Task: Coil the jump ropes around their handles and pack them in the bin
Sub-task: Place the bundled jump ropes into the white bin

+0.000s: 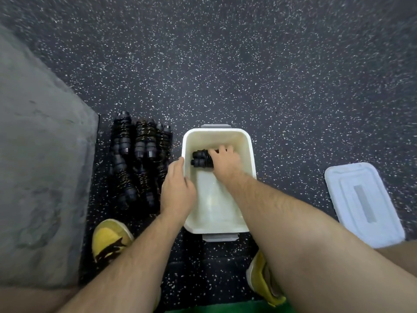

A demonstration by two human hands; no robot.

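Dark speckled rubber floor (248, 64) spreads all round. In the middle of it stands a white bin (250, 150), with its lid (363, 204) lying well apart to the right. Just left of the bin sits a pile of coiled ropes (137, 154). The left hand (178, 186) curls over the bin's left rim, steadying it. The right hand (225, 160) reaches inside, fingers wrapped round one coiled rope (200, 160) toward the far end. I'd lay it flat against the far wall and let go gently, so the coils hold and space is left for the others.
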